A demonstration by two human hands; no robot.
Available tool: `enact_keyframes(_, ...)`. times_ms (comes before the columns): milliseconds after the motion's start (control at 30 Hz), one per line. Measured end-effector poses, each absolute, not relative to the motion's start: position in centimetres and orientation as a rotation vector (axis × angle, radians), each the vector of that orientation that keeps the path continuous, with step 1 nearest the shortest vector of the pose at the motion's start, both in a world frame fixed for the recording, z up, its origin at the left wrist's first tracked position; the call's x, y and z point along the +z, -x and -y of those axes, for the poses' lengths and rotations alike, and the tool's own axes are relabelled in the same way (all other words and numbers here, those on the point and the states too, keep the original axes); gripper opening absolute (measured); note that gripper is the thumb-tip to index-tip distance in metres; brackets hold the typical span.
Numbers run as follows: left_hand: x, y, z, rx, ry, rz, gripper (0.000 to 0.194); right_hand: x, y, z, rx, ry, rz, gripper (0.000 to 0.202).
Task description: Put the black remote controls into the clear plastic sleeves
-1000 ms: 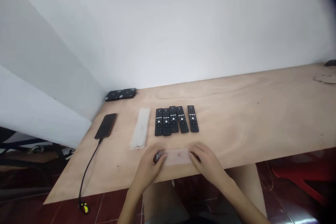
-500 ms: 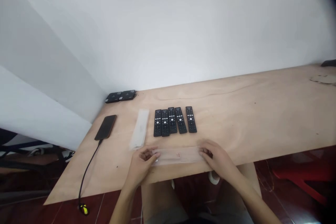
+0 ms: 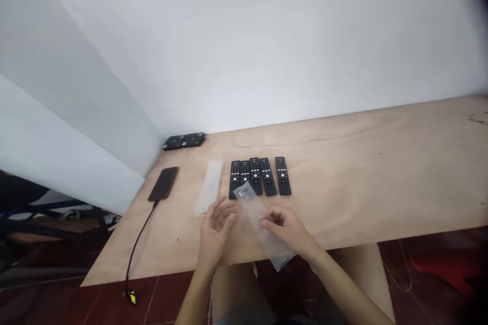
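Observation:
A long, clear plastic sleeve (image 3: 263, 228) slants over the table's front edge, gripped along its right side by my right hand (image 3: 284, 226). Its upper end overlaps the lower part of the black remote controls (image 3: 255, 175). My left hand (image 3: 217, 221) is just left of the sleeve, fingers apart and holding nothing. Several remotes lie side by side with their buttons up, and one remote (image 3: 282, 176) sits slightly apart on the right. Left of them, more flat plastic sleeves (image 3: 210, 185) lie on the table, possibly stacked.
The wooden table (image 3: 343, 177) meets a white wall at the back. A phone (image 3: 163, 184) with a black cable (image 3: 135, 246) lies on the left. Two black boxes (image 3: 183, 141) stand in the back left corner. Part of a red object (image 3: 442, 269) shows at lower right.
The plastic sleeve has turned from lying level between both hands to a steep slant. My left hand has let go of it, while my right hand has moved left with it.

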State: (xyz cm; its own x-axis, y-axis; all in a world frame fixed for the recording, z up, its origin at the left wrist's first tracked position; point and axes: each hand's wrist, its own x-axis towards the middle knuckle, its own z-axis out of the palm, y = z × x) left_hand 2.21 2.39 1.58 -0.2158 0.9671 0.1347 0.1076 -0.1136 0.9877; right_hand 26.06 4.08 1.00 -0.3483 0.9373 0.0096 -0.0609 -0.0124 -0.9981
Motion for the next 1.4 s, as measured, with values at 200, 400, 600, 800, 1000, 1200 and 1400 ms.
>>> enact_keyframes(200,-0.2,-4.5,-0.6,1.345,-1.154,-1.313,0.055,0.0,-23.5,-4.4,1.568,0.892,1.256,0.038)
enact_keyframes(400,3.1,-0.4,-3.3,1.42,-1.246,-1.464,0.044,0.4,-23.5,-4.4,1.573,0.883,1.291,0.04)
enact_keyframes(600,3.5,-1.2,-5.0,1.202,-1.258,-1.336,0.054,0.0,-23.1,-4.5,1.53,0.866,1.295,0.041)
enact_keyframes(800,1.4,-3.9,-3.5,1.287,-1.152,-1.282,0.048,-0.7,-22.9,-4.4,1.523,0.853,1.305,0.041)
enact_keyframes(1000,7.0,5.2,-8.5,1.516,-1.272,-1.526,0.064,-0.5,-23.3,-4.4,1.484,0.89,1.297,0.042)
enact_keyframes(1200,6.7,10.7,-15.2,1.119,-1.663,-1.765,0.065,-0.3,-23.3,-4.0,1.446,0.902,1.327,0.044)
enact_keyframes(1400,3.2,10.7,-17.4,1.008,-1.951,-1.958,0.069,-0.1,-23.3,-3.8,1.44,0.898,1.337,0.038)
